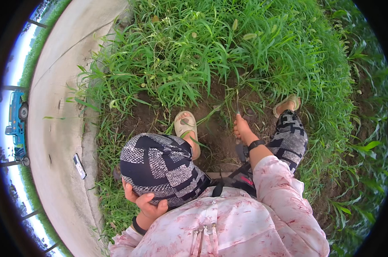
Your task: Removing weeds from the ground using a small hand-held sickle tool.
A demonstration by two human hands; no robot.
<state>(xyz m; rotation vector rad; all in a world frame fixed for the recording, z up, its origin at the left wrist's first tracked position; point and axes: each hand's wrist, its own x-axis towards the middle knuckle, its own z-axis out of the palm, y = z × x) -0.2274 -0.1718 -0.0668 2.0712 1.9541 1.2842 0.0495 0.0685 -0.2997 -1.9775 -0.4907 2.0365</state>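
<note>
My right hand (242,129) is closed around a thin hand tool (238,107). Its narrow metal end points away from me into weed stems above bare soil (210,128). A dark grey flat piece (240,151) shows just below that hand; whether it belongs to the tool I cannot tell. My left hand (145,200) rests against the side of my bent left knee (161,163), fingers apart and holding nothing. Tall green grass (194,61) with seed heads stands beyond the dug patch.
A concrete road (59,128) runs along the left, with a smartphone (80,166) lying near its edge. Farther off stands a blue three-wheeled vehicle (18,125). Crop plants (367,180) grow at the right. My sandalled feet (186,125) are planted on either side of the soil.
</note>
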